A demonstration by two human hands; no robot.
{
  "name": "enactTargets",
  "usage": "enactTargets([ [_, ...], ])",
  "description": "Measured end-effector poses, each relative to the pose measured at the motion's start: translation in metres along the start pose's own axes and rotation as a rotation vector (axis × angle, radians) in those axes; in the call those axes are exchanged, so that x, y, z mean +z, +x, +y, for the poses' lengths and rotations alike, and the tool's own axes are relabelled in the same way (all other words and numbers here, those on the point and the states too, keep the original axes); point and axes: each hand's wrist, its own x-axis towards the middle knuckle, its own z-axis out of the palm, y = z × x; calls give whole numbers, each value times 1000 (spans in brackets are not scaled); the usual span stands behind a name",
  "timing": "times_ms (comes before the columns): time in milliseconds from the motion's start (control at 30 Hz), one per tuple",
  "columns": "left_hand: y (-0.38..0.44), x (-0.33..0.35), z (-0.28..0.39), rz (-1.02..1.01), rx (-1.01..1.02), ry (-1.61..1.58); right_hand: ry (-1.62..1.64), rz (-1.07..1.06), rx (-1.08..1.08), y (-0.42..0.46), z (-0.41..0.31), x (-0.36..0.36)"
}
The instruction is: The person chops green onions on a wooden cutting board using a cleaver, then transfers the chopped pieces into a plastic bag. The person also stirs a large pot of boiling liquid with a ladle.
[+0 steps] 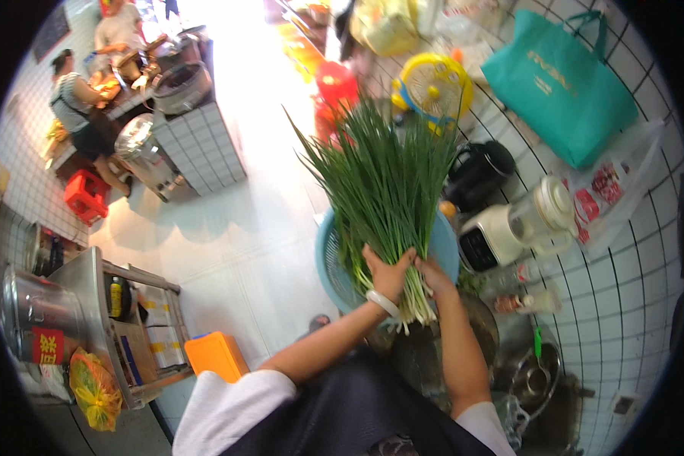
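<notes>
A large bunch of green onions (385,176) is gripped near its white stem ends between both hands, its long leaves fanning away from me. My left hand (389,273), with a pale bangle at the wrist, clasps the bunch from the left. On the right side of the stems, my right hand (433,277) closes around them. Beneath the bunch is a light blue plastic basket (326,256) with perforated walls. More leafy greens (350,251) lie in it, partly covered by the bunch and my left hand.
Right of the basket stand a cream blender (493,233), a black kettle (481,171) and bottles. A metal pan (481,325) sits near my right forearm. An orange box (216,356) and a metal shelf (100,319) are at left. Two people work at a far counter (199,148).
</notes>
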Motion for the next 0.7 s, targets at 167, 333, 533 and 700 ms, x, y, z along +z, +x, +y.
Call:
enactTargets([
  [167, 17, -26, -35, -35, -213, 449, 163, -98, 101, 41, 91, -5],
  [333, 4, -50, 23, -224, -41, 957, 164, -53, 202, 7, 28, 21],
  [533, 0, -48, -16, 127, -207, 495, 290, -48, 152, 29, 76, 31],
  [700, 20, -44, -37, 122, -311, -21, 319, -40, 96, 29, 71, 34],
])
